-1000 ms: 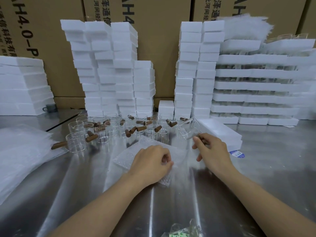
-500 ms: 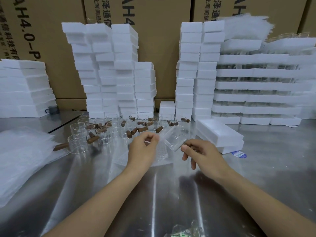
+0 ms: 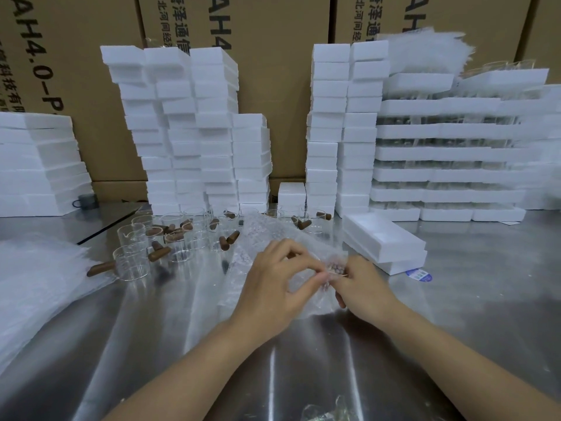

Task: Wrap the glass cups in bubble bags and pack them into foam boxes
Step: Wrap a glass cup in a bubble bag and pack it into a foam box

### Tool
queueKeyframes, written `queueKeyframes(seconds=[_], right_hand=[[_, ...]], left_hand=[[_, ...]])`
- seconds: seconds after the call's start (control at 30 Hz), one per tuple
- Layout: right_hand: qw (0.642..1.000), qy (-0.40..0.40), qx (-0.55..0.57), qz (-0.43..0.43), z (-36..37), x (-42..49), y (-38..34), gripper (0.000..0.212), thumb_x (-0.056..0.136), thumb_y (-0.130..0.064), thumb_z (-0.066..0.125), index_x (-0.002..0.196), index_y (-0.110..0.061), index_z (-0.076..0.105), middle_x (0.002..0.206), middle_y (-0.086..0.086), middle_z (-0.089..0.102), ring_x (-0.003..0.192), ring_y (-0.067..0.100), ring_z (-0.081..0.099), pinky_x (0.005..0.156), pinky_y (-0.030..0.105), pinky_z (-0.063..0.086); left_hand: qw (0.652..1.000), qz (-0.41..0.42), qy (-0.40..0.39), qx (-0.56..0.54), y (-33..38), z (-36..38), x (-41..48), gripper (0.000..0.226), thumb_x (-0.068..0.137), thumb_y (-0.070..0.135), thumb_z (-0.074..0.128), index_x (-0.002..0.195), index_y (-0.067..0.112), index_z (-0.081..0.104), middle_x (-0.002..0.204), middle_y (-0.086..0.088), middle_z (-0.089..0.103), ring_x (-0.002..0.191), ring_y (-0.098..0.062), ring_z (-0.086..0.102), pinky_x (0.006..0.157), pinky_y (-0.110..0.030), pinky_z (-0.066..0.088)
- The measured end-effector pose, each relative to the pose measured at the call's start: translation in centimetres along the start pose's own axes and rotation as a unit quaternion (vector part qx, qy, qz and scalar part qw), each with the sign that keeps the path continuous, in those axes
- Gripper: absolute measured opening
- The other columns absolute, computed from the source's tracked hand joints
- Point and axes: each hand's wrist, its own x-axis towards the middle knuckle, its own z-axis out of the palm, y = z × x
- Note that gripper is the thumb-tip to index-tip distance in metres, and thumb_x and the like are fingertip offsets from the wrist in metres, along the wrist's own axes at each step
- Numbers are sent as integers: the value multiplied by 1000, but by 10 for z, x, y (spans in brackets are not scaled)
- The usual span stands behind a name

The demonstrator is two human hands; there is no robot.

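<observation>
My left hand (image 3: 274,284) and my right hand (image 3: 361,287) meet at the middle of the steel table, both pinching a clear bubble bag (image 3: 267,235) at its opening. A glass cup (image 3: 306,275) sits between my fingers at the bag's mouth, mostly hidden by the hands and the plastic. Several more glass cups with brown wooden handles (image 3: 182,235) stand in a cluster behind and to the left. Two flat foam boxes (image 3: 384,241) lie stacked just right of my hands.
A heap of bubble bags (image 3: 36,287) covers the table's left side. Tall stacks of white foam boxes (image 3: 194,132) and trays holding glassware (image 3: 449,153) line the back against cardboard cartons. A blue-white label (image 3: 420,275) lies near the foam boxes.
My left hand lifted the bubble bag off the table. My right hand brought the cup down and left from near the foam boxes, and both hands now meet at the bag's opening.
</observation>
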Motion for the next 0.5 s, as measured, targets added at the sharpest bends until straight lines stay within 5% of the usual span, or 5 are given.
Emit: queueKeyframes(seconds=[0.1,0.2,0.37,0.5], right_hand=[[996,-5,87,12,2,3,1,24,96,-22,65,75,-12,72,66,1,67,65,5,56,67,34,46],[987,7,153,37,1,3,-3,24,101,-31,69,89,-14,81,71,-13,65,68,-3,55,65,12,45],[963,-6,261,60,-5,4,-8,17,98,-22,70,108,-20,83,102,-19,80,79,-10,66,67,3,44],[959,-23,276,57,-7,-1,-14,21,89,-36,74,102,-24,85,88,-14,78,75,-2,68,63,10,49]], left_hand=[[994,7,94,45,3,-7,7,17,97,48,74,107,35,77,117,15,60,115,-8,55,101,-37,41],[964,-157,214,-29,-10,-32,21,31,94,55,68,122,41,65,127,20,55,126,-1,50,109,-34,38],[868,-406,113,-262,-39,-55,21,85,75,65,82,149,50,44,148,13,45,129,-11,48,101,-37,39],[805,-430,34,-407,-38,-51,19,124,59,66,98,162,24,43,160,5,52,131,-19,64,121,-54,41]])
